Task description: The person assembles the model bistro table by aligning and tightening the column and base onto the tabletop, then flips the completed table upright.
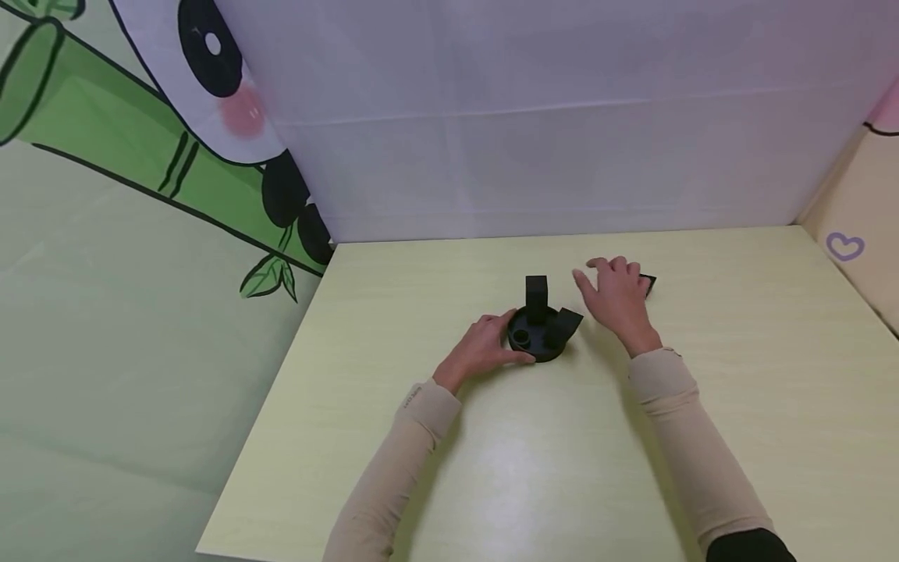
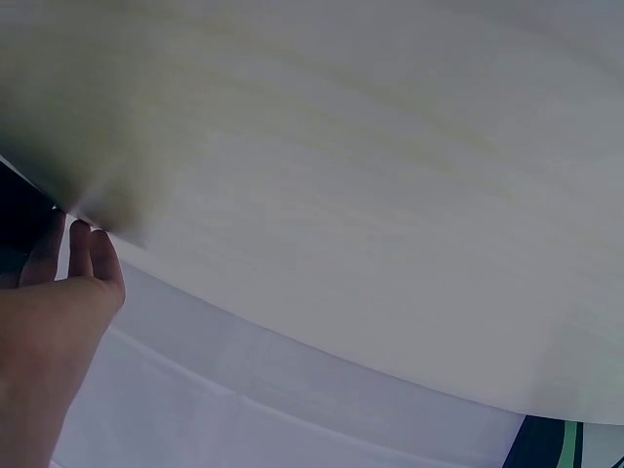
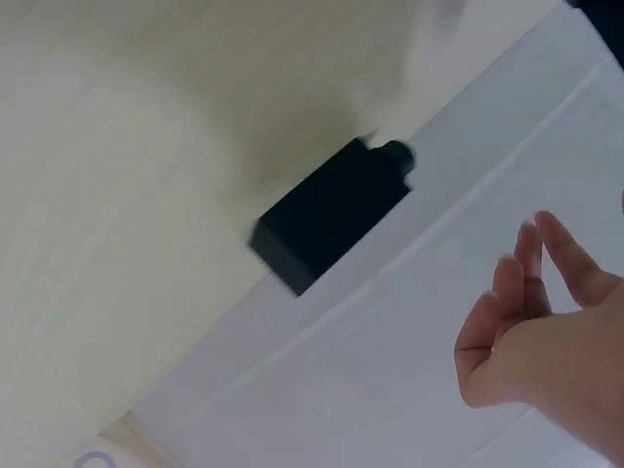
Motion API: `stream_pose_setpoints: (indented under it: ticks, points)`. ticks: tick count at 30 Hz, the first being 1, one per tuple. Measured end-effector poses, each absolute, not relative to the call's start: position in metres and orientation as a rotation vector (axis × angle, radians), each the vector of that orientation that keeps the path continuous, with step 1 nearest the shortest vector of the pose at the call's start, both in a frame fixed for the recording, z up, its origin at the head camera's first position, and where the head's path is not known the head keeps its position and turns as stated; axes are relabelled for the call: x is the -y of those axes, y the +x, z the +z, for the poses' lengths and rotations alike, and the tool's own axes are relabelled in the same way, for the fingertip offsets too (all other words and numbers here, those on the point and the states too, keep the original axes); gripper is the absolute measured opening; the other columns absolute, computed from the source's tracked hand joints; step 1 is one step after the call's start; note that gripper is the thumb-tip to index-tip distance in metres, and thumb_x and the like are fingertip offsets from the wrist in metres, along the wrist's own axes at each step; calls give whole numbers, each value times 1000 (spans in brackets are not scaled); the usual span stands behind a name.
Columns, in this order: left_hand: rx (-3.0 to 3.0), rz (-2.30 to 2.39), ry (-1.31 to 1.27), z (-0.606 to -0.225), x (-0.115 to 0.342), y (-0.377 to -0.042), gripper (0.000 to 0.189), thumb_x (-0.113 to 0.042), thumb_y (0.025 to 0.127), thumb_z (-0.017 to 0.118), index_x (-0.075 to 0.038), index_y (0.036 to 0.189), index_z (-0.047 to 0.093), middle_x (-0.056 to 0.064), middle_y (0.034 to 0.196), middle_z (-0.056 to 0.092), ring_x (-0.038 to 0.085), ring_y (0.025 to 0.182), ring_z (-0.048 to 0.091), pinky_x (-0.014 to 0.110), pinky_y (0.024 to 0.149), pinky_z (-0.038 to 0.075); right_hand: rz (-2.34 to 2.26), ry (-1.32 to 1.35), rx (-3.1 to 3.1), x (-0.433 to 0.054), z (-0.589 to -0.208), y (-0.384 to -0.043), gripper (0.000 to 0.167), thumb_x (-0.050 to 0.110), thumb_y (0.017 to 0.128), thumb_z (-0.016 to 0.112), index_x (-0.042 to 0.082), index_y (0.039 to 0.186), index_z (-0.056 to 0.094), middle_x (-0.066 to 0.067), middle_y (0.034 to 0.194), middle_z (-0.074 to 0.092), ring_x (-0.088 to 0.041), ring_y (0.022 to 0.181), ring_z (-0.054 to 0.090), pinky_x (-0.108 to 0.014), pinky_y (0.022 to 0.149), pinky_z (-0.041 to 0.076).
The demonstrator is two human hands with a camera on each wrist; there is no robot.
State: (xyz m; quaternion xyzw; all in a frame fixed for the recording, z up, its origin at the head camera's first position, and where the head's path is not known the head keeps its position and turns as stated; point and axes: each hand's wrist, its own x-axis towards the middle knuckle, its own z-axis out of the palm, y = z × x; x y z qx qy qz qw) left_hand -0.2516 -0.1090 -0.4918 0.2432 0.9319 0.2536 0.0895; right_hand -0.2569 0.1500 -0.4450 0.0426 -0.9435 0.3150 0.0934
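With our left hand (image 1: 485, 343) we pinch a round, black, plastic-looking base (image 1: 537, 343). Our right hand (image 1: 618, 297), loose and holding nothing, is nearer the long, black, knobbed block (image 3: 331, 214), just to its right (roughly lined up with the counter's (image 1: 302, 437) back edge).

I see a round black base (image 1: 541, 351) carrying an upright black block (image 1: 537, 293) and a tilted black block (image 1: 567, 324). A pegged rectangular black block (image 3: 327, 214) sits nearer the far edge of the table (image 1: 435, 269).
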Motion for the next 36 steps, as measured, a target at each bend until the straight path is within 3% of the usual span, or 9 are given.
stream_pose_setpoints:
  ticks: [6,12,16,18,22,25,30,36]
  points:
    - [-2767,765,702,-492,108,-251,97,-52,84,84,-7,159,40,11,145,59,30,138,46,43,112,40,856,-77,2797,-195,-469,-262,63,32,107,54,-9,150,37,-36,132,31,-53,117,27,-66,90,24]
    - [-2761,773,701,-493,107,-252,98,-52,84,84,-7,159,40,11,143,60,30,137,46,43,112,40,812,-117,3010,-225,-484,-263,80,34,106,50,-15,157,12,-46,141,19,-63,124,20,-73,92,21]
    - [-2765,771,699,-493,106,-253,98,-52,84,84,-8,159,40,10,143,60,30,137,46,43,111,40,801,-90,3047,-232,-485,-262,71,35,106,48,-16,149,26,-48,133,25,-64,119,21,-75,91,19]
    - [-2765,772,695,-493,106,-253,98,-52,84,84,-8,159,40,10,144,59,30,137,46,43,111,40,793,-88,3035,-233,-485,-262,60,34,106,50,-18,133,36,-46,126,29,-62,115,22,-74,90,19]
    - [-2762,781,687,-493,105,-254,98,-53,84,84,-8,159,40,10,144,59,30,137,45,43,112,40,770,-94,3017,-230,-483,-261,50,35,106,53,-14,107,43,-43,118,32,-59,110,23,-74,89,19]
    - [-2762,780,685,-493,105,-254,98,-53,84,84,-8,159,40,11,144,59,30,137,45,43,112,40,778,-114,2983,-228,-480,-261,54,37,105,55,-16,109,46,-42,119,34,-58,110,25,-72,90,19]
    - [-2773,772,675,-493,104,-255,99,-53,84,84,-9,160,39,10,146,58,29,138,45,43,112,40,851,-128,2856,-223,-475,-260,62,39,104,56,-16,131,48,-41,130,36,-59,118,27,-72,93,17]
    - [-2765,776,663,-491,101,-255,100,-53,84,84,-8,161,37,12,149,55,30,140,43,44,113,39,960,-57,2652,-214,-459,-258,61,43,103,58,-14,125,52,-36,129,42,-54,118,32,-69,95,18]
